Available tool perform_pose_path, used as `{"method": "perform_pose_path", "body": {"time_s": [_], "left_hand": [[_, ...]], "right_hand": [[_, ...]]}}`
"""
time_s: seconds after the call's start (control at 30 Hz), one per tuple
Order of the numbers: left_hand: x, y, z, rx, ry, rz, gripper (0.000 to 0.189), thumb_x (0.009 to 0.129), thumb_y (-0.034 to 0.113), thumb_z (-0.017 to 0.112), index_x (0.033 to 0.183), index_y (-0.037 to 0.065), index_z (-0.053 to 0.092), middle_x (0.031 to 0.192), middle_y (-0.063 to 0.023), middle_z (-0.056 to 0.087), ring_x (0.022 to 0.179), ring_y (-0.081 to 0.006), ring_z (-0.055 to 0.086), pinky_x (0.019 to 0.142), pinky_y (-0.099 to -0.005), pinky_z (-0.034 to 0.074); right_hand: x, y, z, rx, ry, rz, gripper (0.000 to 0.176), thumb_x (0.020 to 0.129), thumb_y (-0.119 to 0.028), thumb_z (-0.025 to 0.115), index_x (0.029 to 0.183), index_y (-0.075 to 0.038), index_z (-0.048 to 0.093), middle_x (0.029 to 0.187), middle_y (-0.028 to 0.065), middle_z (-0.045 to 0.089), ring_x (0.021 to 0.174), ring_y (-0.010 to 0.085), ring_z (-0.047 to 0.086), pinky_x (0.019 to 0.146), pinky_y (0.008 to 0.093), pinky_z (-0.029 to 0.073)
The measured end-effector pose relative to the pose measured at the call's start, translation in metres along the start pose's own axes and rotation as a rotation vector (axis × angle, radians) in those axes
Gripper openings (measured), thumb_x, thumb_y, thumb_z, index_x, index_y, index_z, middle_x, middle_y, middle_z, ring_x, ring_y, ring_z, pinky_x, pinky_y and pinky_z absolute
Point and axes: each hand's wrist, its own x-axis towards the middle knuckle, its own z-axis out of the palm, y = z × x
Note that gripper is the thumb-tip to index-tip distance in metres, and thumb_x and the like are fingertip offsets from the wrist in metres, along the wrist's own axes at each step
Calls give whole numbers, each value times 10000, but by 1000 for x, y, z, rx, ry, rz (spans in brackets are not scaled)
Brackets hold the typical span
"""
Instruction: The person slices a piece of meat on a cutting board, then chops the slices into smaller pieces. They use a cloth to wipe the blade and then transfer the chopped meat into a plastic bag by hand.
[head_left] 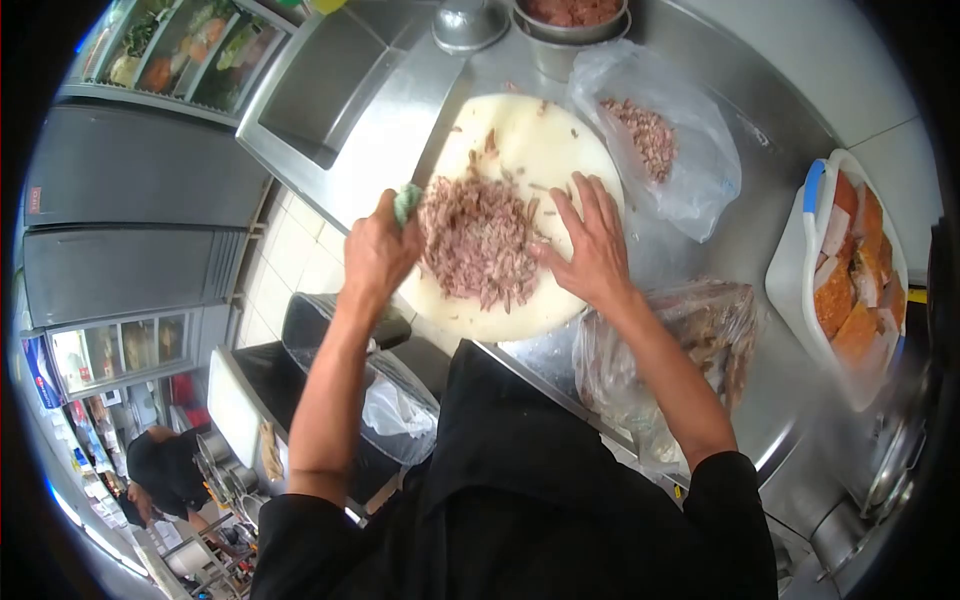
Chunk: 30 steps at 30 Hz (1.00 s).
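A heap of chopped meat (480, 245) covers the middle of a round, pale cutting board (510, 115). At the heap's left edge, my left hand (380, 250) is closed round a green cloth-like piece (407, 203), whose top sticks out above the fist; whether anything else is in that grip is hidden. My right hand (592, 240) rests at the board's right side with fingers spread and nothing held, its thumb touching or close to the meat. Small scraps lie scattered round the heap.
Beyond the board lies a plastic bag (690, 120) with chopped meat inside. Another plastic bag (670, 380) sits under my right forearm. A white tub (790, 250) of browned meat pieces stands right. A sink (330, 100) and a bin (400, 410) are left; a person (165, 470) works farther off.
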Motion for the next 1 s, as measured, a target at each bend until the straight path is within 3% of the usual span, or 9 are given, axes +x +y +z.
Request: {"method": "perform_pose_path", "body": {"time_s": [0.07,0.17,0.23,0.37,0.5,0.63,0.7,0.9,1.0], "left_hand": [[17,-36,8,133,71,75,162,910,161,603,979,25,549,572,-216,610,521,-421,624,512,-516,509],[30,-70,23,248,86,174,141,893,171,610,953,63,541,581,-219,608,539,-441,618,496,-527,496],[17,-73,32,246,21,249,161,880,175,621,985,90,534,580,-204,613,541,-420,629,490,-525,500],[-14,-74,25,223,-143,417,202,862,188,648,993,85,533,601,-186,625,566,-399,642,501,-502,487],[1,-80,6,146,-88,379,210,863,196,649,994,81,532,596,-186,619,565,-394,639,504,-496,483],[40,-92,17,160,28,348,176,861,171,632,977,86,529,598,-181,625,549,-385,638,492,-490,488],[49,-98,30,203,13,423,165,850,150,619,975,85,534,599,-183,631,529,-384,637,473,-482,494],[9,-85,22,182,-198,634,204,829,184,643,989,87,562,670,-172,671,593,-368,673,544,-482,530],[6,-93,11,22,-173,501,232,866,214,649,1034,68,586,692,-210,665,613,-374,675,563,-484,530]], "right_hand": [[7,3,7,-152,-27,72,710,944,-416,602,1421,75,416,1521,288,354,1441,424,306,1211,519,223],[14,-7,28,-12,-177,100,672,988,-405,534,1431,85,408,1520,303,358,1442,420,321,1215,512,231],[13,-13,33,298,-185,60,614,1025,-402,452,1394,87,471,1437,308,476,1399,434,397,1211,496,251],[59,-2,30,136,0,106,505,1025,-274,457,1391,73,488,1464,285,461,1411,418,389,1210,477,265],[119,39,34,-123,143,-7,463,976,-141,507,1384,74,466,1480,270,430,1416,423,354,1200,463,281],[111,50,51,-172,-9,-66,428,970,-136,511,1337,82,508,1429,271,485,1382,421,403,1177,462,318],[84,33,50,13,-45,14,379,964,-131,513,1282,70,558,1371,267,538,1355,425,439,1152,468,350],[17,-26,32,155,-150,47,431,948,-238,593,1302,8,571,1303,257,571,1266,426,502,1103,450,392],[0,-42,29,7,-80,2,671,918,-435,632,1412,-8,479,1412,244,480,1321,447,421,1140,505,317]]}}
